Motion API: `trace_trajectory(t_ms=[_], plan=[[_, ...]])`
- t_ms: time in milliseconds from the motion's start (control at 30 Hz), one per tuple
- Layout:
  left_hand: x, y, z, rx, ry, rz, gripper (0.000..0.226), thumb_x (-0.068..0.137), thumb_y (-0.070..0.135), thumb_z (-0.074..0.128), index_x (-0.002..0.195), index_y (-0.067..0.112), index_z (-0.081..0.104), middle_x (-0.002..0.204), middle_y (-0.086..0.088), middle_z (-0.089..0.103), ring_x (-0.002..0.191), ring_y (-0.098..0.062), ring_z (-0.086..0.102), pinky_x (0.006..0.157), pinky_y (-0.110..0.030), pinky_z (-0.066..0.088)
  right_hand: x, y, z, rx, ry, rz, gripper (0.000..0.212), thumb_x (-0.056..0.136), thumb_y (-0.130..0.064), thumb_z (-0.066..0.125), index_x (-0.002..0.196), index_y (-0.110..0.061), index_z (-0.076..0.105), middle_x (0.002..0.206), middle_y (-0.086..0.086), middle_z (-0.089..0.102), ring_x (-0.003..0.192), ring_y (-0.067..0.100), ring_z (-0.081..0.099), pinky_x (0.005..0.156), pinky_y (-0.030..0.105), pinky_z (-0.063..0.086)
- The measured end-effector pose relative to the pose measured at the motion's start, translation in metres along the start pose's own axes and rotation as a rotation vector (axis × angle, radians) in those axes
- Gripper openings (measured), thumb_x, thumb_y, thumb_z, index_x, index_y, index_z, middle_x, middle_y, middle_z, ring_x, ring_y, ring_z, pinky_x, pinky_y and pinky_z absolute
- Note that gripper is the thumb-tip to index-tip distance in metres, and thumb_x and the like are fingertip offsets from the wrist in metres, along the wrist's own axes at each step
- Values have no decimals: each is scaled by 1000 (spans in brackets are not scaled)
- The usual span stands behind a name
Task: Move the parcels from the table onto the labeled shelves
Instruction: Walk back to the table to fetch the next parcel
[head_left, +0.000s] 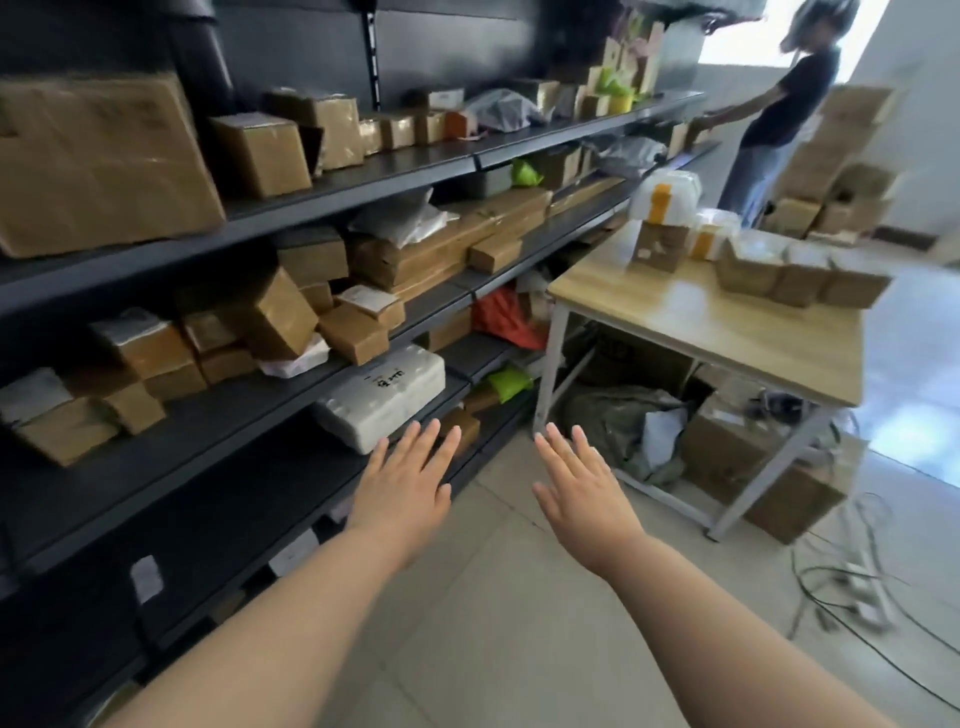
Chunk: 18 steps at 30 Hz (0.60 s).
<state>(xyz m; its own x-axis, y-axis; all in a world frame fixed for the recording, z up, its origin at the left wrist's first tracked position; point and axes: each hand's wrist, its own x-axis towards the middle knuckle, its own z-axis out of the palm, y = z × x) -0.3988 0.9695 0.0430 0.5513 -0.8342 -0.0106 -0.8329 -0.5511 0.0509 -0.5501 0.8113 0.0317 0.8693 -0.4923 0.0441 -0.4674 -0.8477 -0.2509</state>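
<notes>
Both hands are empty in the head view, fingers spread flat: left hand (402, 483) near a white parcel (384, 395) on the shelves (208, 467), right hand (582, 488) over the floor. Parcels (800, 278) sit on the table (701, 322), well apart from both hands. Risks: tripping on the floor cables (841, 577) (beside the table leg) or bumping the second person (784, 104). Shelf labels are unreadable from blur, and the shelves are cut off at left.

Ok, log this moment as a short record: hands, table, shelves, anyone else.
left hand: open, fingers spread, empty
right hand: open, fingers spread, empty
table: brown boxes and white parcels at far end
shelves: crowded with cartons and bags
white bundle: lower shelf, just beyond left hand
other person: standing at shelves' far end
</notes>
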Motion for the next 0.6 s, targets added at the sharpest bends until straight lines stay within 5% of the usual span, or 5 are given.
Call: trace_trajectory(t_ms=[300, 600], plan=[[120, 118, -6, -55, 37, 178, 61, 101, 39, 27, 152, 33, -7, 161, 6, -1, 148, -16, -5, 120, -43, 0, -33, 155, -41, 47, 91, 404, 57, 103, -41, 26, 153, -27, 4, 160, -9, -7, 147, 17, -15, 118, 34, -7], [241, 196, 9, -72, 35, 375, 62, 100, 41, 28, 152, 32, -7, 161, 6, 0, 148, -15, -3, 119, -42, 1, 11, 241, -56, 82, 159, 560, 56, 103, -39, 28, 153, -28, 5, 160, -10, -7, 146, 13, -17, 117, 33, -8]])
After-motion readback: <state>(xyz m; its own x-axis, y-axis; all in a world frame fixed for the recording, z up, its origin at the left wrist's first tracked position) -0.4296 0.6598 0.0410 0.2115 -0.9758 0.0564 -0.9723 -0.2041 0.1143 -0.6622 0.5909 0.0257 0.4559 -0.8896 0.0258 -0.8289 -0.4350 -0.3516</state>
